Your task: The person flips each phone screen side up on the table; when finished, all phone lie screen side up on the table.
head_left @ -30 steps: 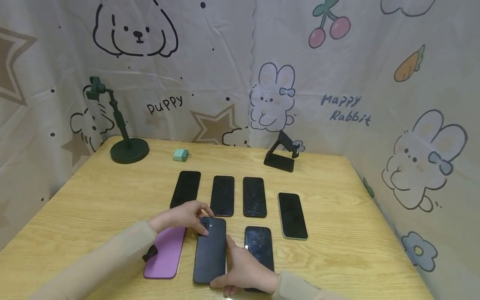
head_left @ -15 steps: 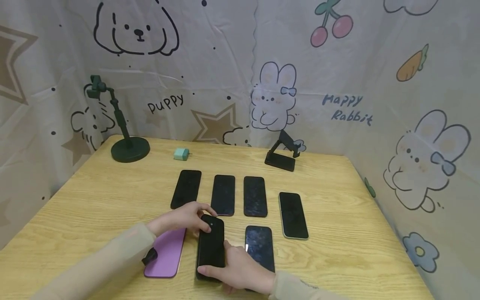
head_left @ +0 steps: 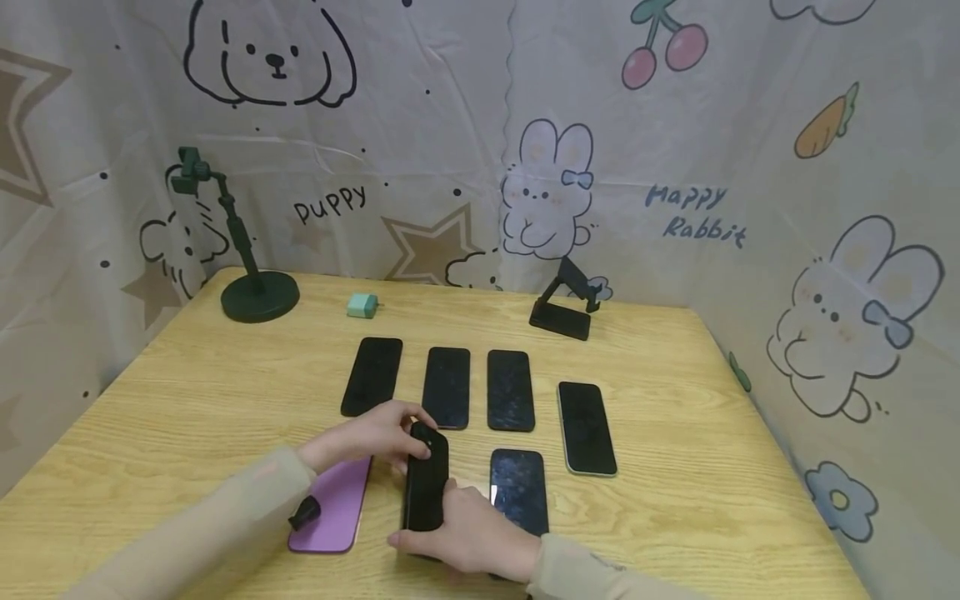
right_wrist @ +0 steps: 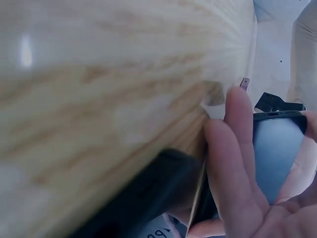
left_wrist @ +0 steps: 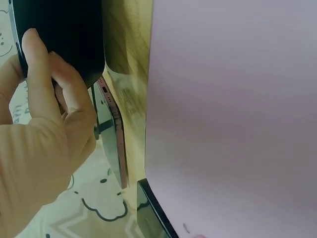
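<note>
Both hands hold a dark smartphone point(head_left: 426, 492) in the head view, tilted up on its long side at the front middle of the table. My left hand point(head_left: 381, 435) grips its far end, thumb on the face toward me; the left wrist view shows curled fingers and thumb on the phone's dark surface point(left_wrist: 74, 29). Around the near end and right side, my right hand point(head_left: 480, 532) grips it with thumb and fingers. A purple phone point(head_left: 333, 508) lies to its left, partly under the left forearm. Right of it lies a black phone point(head_left: 519, 487), partly hidden by the right hand.
Behind the hands lie three black phones point(head_left: 372, 377) in a row, and a white-edged phone point(head_left: 587, 429) lies to the right. Farther back stand a green stand point(head_left: 258, 296), a mint charger plug point(head_left: 362, 306) and a black folding phone stand point(head_left: 562, 312). A printed curtain point(head_left: 435, 142) surrounds the table.
The held phone has turned about its long axis, from lying nearly flat with its camera side up to a steep tilt. Both hands stay around it; the right thumb has shifted left.
</note>
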### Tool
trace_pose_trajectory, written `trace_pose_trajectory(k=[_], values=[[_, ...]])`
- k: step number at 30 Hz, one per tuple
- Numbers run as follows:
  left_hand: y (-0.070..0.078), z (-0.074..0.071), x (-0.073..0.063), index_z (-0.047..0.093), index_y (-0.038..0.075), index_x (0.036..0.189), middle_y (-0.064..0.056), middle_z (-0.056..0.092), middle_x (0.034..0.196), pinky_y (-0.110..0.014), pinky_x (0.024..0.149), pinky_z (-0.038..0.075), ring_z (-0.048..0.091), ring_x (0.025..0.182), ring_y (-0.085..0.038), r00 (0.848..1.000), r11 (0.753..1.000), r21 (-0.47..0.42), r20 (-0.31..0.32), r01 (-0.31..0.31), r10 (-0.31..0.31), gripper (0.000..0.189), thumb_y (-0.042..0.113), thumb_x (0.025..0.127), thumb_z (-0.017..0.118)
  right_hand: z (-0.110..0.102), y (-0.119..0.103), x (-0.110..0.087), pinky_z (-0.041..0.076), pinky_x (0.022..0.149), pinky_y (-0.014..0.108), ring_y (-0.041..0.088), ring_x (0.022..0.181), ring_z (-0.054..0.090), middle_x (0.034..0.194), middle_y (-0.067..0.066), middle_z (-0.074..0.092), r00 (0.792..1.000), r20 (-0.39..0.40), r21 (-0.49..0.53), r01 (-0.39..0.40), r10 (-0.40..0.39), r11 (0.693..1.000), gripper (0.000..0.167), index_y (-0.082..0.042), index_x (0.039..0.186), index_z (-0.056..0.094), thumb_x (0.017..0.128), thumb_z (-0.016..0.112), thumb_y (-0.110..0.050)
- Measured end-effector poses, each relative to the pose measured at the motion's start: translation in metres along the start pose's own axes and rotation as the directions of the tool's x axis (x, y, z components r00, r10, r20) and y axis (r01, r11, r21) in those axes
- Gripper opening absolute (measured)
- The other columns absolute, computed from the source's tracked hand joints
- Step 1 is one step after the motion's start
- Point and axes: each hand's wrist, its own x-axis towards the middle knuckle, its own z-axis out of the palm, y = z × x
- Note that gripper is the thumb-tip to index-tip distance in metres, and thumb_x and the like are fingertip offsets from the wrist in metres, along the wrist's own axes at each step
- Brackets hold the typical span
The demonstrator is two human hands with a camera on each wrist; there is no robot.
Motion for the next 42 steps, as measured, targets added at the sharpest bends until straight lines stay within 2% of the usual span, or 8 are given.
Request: trace_pose_trajectory(k=[5, 10, 16, 24, 28, 31, 35, 42], values=[[-0.005, -0.006, -0.001, 0.056, -0.005, 0.127, -0.009, 0.045, 0.084, -0.027, 0.062, 0.057, 0.063, 0.066, -0.013, 0.996, 0.993, -0.114, 0.087, 0.017, -0.007, 0.05, 0.015, 0.084, 0.073, -0.002, -0.001, -0.002, 0.044, 0.045, 0.029, 0.019, 0.042, 0.058, 0.066, 0.004, 0.062, 1.0, 0.005, 0.015, -0.016, 0.016, 1.0, 0.067, 0.0, 0.114, 0.05, 0.078, 0.071, -0.053], [-0.009, -0.012, -0.002, 0.049, -0.006, 0.134, -0.013, 0.05, 0.092, -0.03, 0.073, 0.058, 0.069, 0.08, -0.017, 0.985, 0.977, -0.207, 0.172, 0.04, -0.004, 0.054, 0.014, 0.089, 0.069, -0.002, 0.0, -0.004, 0.043, 0.045, 0.028, 0.019, 0.043, 0.058, 0.064, 0.004, 0.062, 1.0, 0.004, 0.021, -0.015, 0.015, 1.0, 0.068, 0.0, 0.113, 0.05, 0.078, 0.072, -0.053], [-0.011, -0.015, -0.001, 0.047, -0.002, 0.138, -0.014, 0.053, 0.1, -0.03, 0.079, 0.057, 0.067, 0.087, -0.016, 0.976, 0.975, -0.212, 0.218, 0.066, -0.018, 0.057, 0.011, 0.087, 0.07, -0.003, 0.003, -0.003, 0.044, 0.044, 0.028, 0.018, 0.043, 0.059, 0.067, 0.002, 0.062, 1.0, 0.009, 0.028, -0.005, 0.005, 1.0, 0.066, 0.0, 0.114, 0.051, 0.08, 0.071, -0.053], [-0.012, -0.015, 0.001, 0.036, 0.002, 0.145, -0.021, 0.053, 0.12, -0.04, 0.086, 0.055, 0.065, 0.098, -0.024, 0.941, 0.97, -0.229, 0.338, 0.081, 0.002, 0.063, 0.017, 0.092, 0.066, -0.003, 0.006, -0.008, 0.042, 0.047, 0.026, 0.019, 0.046, 0.061, 0.067, 0.002, 0.063, 1.0, 0.027, 0.04, -0.01, 0.009, 0.999, 0.054, -0.006, 0.108, 0.054, 0.084, 0.067, -0.052], [-0.01, -0.014, 0.002, 0.041, 0.006, 0.143, -0.018, 0.056, 0.115, -0.035, 0.085, 0.054, 0.063, 0.096, -0.021, 0.949, 0.987, -0.147, 0.315, 0.062, -0.013, 0.059, 0.023, 0.092, 0.066, -0.004, 0.007, -0.014, 0.039, 0.047, 0.024, 0.016, 0.046, 0.06, 0.059, 0.003, 0.062, 1.0, 0.016, 0.027, 0.009, -0.009, 1.0, 0.047, -0.008, 0.103, 0.058, 0.086, 0.064, -0.052], [-0.009, -0.013, 0.002, 0.047, 0.008, 0.139, -0.016, 0.056, 0.112, -0.032, 0.083, 0.053, 0.06, 0.095, -0.019, 0.96, 0.997, -0.068, 0.278, 0.04, -0.019, 0.055, 0.025, 0.091, 0.067, -0.005, 0.007, -0.018, 0.039, 0.046, 0.023, 0.014, 0.045, 0.058, 0.053, 0.002, 0.06, 0.999, 0.019, 0.017, 0.026, -0.026, 1.0, 0.042, -0.008, 0.089, 0.064, 0.088, 0.062, -0.05], [-0.01, -0.013, 0.003, 0.052, 0.008, 0.133, -0.017, 0.056, 0.113, -0.031, 0.083, 0.048, 0.055, 0.095, -0.02, 0.969, 1.0, 0.007, 0.247, -0.009, 0.007, 0.049, 0.025, 0.09, 0.068, -0.006, 0.006, -0.022, 0.041, 0.046, 0.024, 0.014, 0.045, 0.058, 0.049, 0.001, 0.059, 0.999, 0.042, 0.01, 0.024, -0.024, 1.0, 0.045, -0.009, 0.072, 0.067, 0.09, 0.06, -0.05], [-0.012, -0.011, 0.003, 0.056, 0.01, 0.13, -0.013, 0.058, 0.117, -0.033, 0.086, 0.045, 0.053, 0.106, -0.023, 0.975, 0.995, 0.071, 0.215, -0.074, 0.057, 0.047, 0.031, 0.089, 0.069, -0.004, 0.003, -0.026, 0.046, 0.053, 0.025, 0.014, 0.051, 0.059, 0.056, 0.003, 0.062, 0.997, 0.06, 0.016, -0.054, 0.053, 0.998, 0.045, -0.006, 0.08, 0.07, 0.09, 0.061, -0.049]])
